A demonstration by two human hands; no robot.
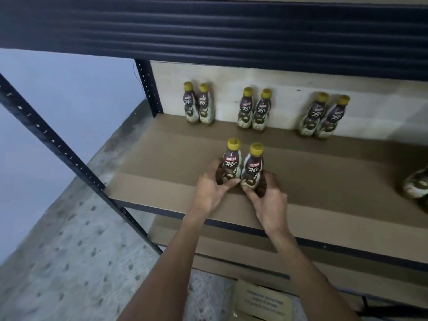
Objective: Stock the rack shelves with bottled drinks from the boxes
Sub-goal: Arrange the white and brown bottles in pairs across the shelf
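Each hand grips one upright bottle low on its body: left hand [209, 188] on the left bottle [230, 162], right hand [268, 200] on the right bottle [252, 169], the two touching near the shelf [162, 181] front. The back row [254, 110] stands straight ahead, well apart, so the pair likely slides away from the person.

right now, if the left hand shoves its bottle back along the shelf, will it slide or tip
Could tip: the left bottle is tall and narrow on the matte shelf. Probably heavy, since it looks full. The left hand grips low, which should steady it.
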